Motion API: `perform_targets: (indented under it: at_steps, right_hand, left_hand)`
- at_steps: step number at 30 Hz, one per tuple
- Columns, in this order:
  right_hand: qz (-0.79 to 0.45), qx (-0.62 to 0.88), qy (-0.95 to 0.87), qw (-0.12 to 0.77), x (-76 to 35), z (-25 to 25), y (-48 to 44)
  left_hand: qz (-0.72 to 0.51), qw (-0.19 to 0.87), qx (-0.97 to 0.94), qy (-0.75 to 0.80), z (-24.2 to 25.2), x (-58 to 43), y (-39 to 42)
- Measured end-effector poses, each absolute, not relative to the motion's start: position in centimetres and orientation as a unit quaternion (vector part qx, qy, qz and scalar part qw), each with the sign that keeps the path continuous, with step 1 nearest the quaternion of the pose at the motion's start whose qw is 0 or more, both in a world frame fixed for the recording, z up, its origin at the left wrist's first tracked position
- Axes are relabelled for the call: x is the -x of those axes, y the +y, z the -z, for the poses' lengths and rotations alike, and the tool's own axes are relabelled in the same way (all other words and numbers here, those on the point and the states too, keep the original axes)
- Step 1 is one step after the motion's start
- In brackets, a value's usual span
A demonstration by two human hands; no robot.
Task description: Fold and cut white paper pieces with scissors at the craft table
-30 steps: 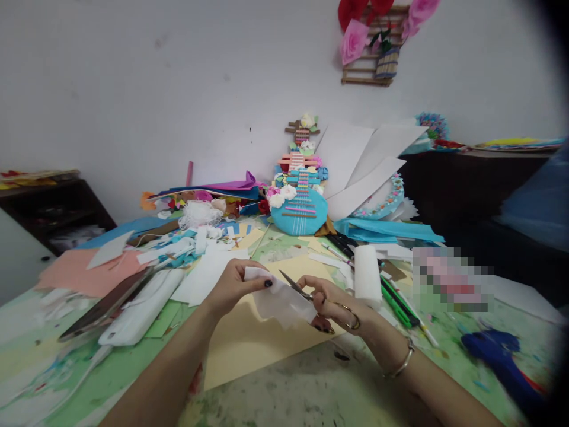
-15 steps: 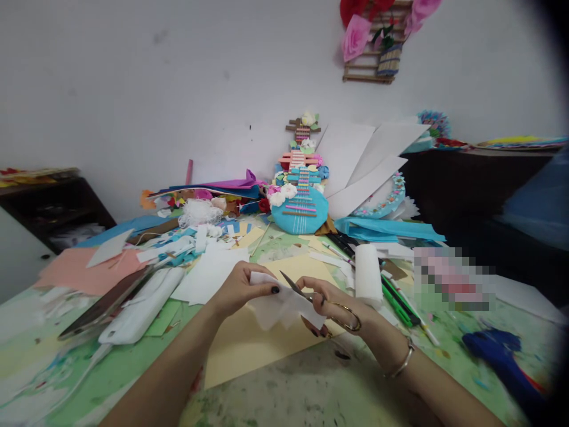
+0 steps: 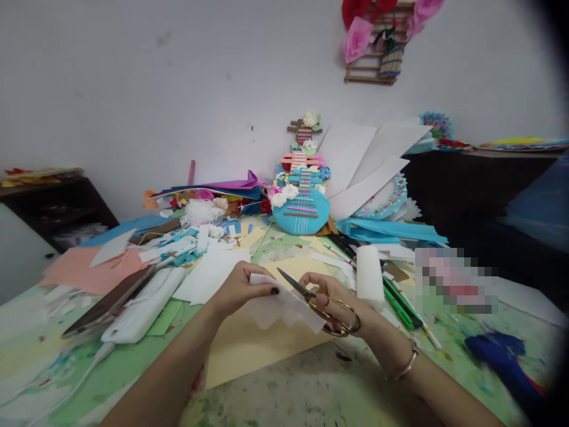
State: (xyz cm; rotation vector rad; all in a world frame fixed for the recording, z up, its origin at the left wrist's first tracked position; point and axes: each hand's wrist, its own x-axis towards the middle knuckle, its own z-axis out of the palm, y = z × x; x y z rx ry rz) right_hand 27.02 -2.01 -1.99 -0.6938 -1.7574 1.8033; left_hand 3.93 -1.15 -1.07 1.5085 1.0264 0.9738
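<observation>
My left hand [image 3: 242,289] pinches the upper left part of a thin white sheet of paper [image 3: 280,313], thumb on the near side. The lower edge of that sheet looks wavy. In my right hand [image 3: 331,296] is a pair of scissors [image 3: 297,286] with gold-coloured handles, the fingers in the loops. The blades point up and left, close along the top edge of the white sheet; whether they touch it I cannot tell. Beneath both hands a cream sheet of paper [image 3: 244,356] lies on the table.
A white roll [image 3: 369,276] stands right of my right hand, beside a green cutter [image 3: 398,302]. A blue glue gun [image 3: 500,356] lies at the right. A white power strip [image 3: 144,308] is on the left. Behind stands a blue paper lute [image 3: 302,210].
The scissors have turned in my right hand, so more of the blades and the gold handles shows. My left hand still holds the paper in nearly the same spot.
</observation>
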Motion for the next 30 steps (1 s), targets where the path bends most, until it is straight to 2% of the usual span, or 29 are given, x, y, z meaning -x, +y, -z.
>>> perform_targets:
  at_steps: [10, 16, 30]
  right_hand:
    - [-0.625, 0.195, -0.719, 0.233, -27.6, 0.5, -2.6]
    - [-0.637, 0.152, -0.718, 0.236, -27.8, 1.6, -1.6]
    - [-0.644, 0.170, -0.720, 0.194, -27.8, 0.1, -2.1]
  left_hand:
    - [-0.470, 0.524, -0.568, 0.426, 1.1, -3.5, -0.8]
    - [-0.507, 0.514, -0.550, 0.419, 1.4, -3.1, -0.4]
    - [-0.444, 0.489, -0.602, 0.449, 1.1, -3.4, -0.8]
